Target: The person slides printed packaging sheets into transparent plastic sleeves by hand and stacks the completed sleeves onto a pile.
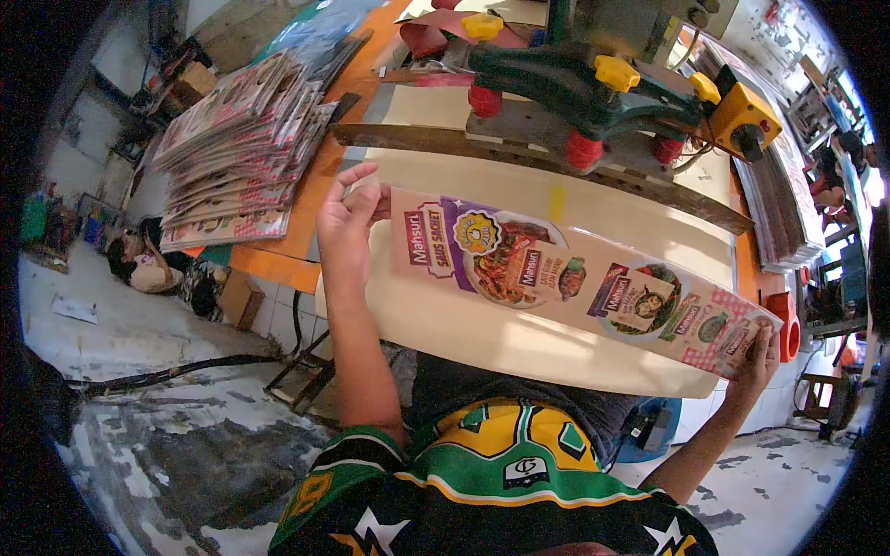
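Observation:
A long, glossy printed strip (565, 273) with "Mahsuri" lettering and food pictures stretches between my two hands, tilted down to the right. My left hand (350, 208) pinches its left end between thumb and fingers. At the lower right end, my right hand (762, 357) grips the corner, its fingers partly behind the strip. The strip is above a cream board (445, 324) on the orange-edged table (278, 266). Just beyond it runs a long dark metal bar (538, 167), under a machine (593, 97) with dark green arms and red and yellow knobs.
A tall, uneven stack of similar printed strips (236, 148) stands on the table at left. More stacked sheets (774, 176) lie at right, near a yellow control box (744, 119) and a red holder (786, 326). Another person (153, 264) is low on the left.

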A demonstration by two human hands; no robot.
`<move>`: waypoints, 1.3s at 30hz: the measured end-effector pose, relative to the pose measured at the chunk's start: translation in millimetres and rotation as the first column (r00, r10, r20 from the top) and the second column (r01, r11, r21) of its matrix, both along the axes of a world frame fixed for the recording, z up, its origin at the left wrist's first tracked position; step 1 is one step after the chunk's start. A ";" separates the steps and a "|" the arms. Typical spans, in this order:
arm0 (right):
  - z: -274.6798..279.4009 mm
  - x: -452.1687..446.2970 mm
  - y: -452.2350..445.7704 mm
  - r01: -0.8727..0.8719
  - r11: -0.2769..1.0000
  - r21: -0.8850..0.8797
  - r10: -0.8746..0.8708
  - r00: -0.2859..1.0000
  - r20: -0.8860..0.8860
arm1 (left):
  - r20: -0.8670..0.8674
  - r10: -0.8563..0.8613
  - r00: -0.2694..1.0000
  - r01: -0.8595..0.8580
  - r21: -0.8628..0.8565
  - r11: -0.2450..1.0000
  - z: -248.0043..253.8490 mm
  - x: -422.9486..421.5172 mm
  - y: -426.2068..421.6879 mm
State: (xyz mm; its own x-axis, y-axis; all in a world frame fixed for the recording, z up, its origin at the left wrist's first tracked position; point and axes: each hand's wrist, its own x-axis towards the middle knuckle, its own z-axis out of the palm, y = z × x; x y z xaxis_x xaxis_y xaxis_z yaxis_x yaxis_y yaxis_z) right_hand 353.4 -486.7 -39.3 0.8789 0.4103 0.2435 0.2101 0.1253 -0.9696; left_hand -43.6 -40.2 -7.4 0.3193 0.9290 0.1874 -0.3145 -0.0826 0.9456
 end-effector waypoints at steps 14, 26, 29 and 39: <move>-4.8 -4.6 10.7 -0.059 0.998 0.004 0.059 0.988 -0.144 | -0.008 0.071 0.997 -0.069 0.174 0.982 55.8 -1.4 -46.4; -15.9 4.6 0.2 -0.069 0.997 0.018 0.071 0.986 -0.151 | 0.036 0.115 0.993 -0.120 0.209 0.971 69.8 -2.8 -61.9; -13.7 2.5 1.9 -0.080 0.997 0.022 0.083 0.983 -0.162 | 0.025 0.118 0.993 -0.121 0.228 0.966 66.8 -4.8 -59.9; -16.7 -1.0 3.1 -0.089 0.996 0.023 0.091 0.987 -0.129 | 0.087 0.136 0.987 -0.149 0.166 0.975 63.5 0.4 -60.8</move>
